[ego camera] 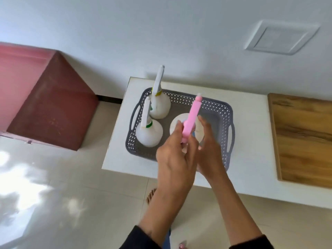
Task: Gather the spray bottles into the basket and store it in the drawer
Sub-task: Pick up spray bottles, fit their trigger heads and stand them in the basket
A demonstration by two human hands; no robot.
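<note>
Over the grey basket (213, 105), my left hand (173, 159) pinches the pink-topped spray bottle (190, 119) by its trigger head, my right hand (209, 151) half-open, steadying its body so it stands upright.

**White table, one basket**

The white table (251, 168) in front of me carries the grey perforated basket (212, 105), set flat near its left end. A wooden board (303, 139) lies on its right end, well apart from the basket.

A white surface (251, 177) stands against a pale wall (161, 33). A wooden board (303, 141) lies on its right part. A pink box (45, 101) sits left on the glossy tiled floor (62, 194).
</note>
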